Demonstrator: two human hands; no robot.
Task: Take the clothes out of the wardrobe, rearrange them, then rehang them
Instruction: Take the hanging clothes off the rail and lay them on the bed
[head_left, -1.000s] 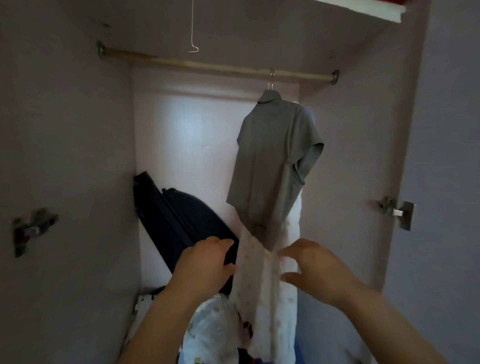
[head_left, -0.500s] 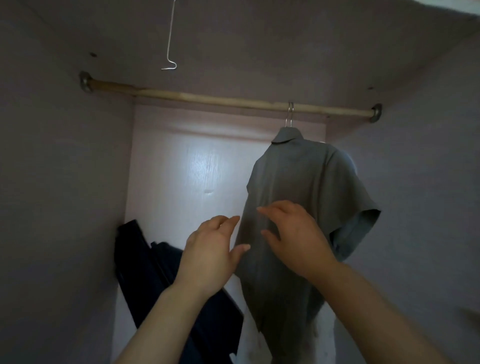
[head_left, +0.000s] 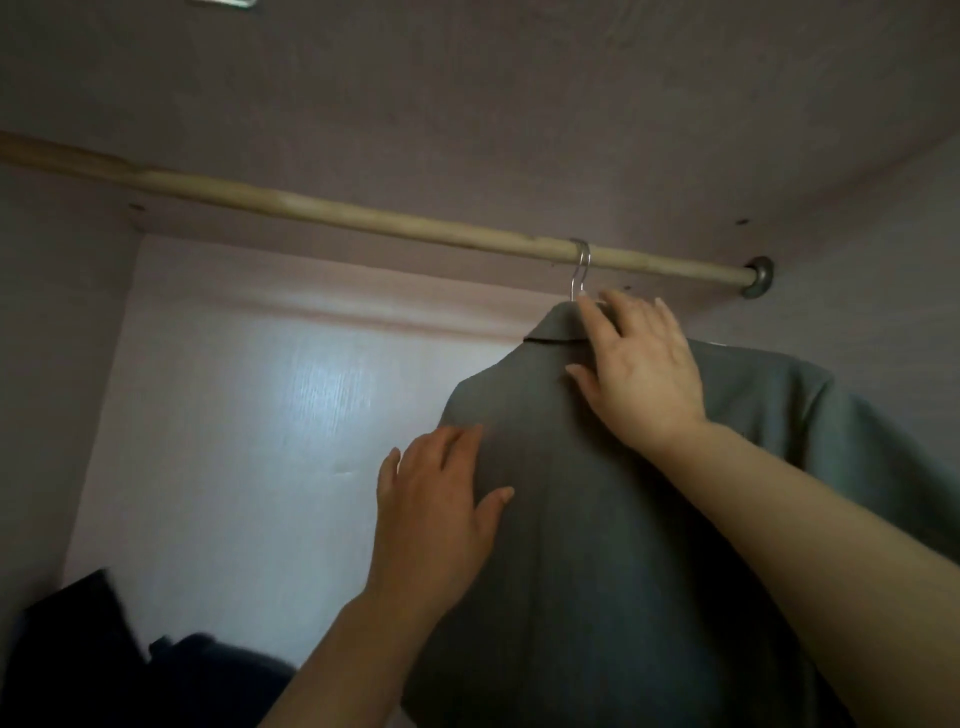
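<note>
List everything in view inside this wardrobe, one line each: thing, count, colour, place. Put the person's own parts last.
rail: one, pale wood, runs across the wardrobe's top.
rail socket: one, grey metal, at the rail's right end.
hanger hook: one, silver, hooked over the rail near its right end.
shirt: one, grey, collared, hangs below the hook, right of centre.
dark item: black, bottom left corner; too blurred to count or identify.
back panel: one, pale pink, behind everything.
left grip: one bare hand, fingers straight, flat on the shirt below its shoulder.
right grip: one bare hand, fingers straight, rests on the collar just below the hook.
</note>
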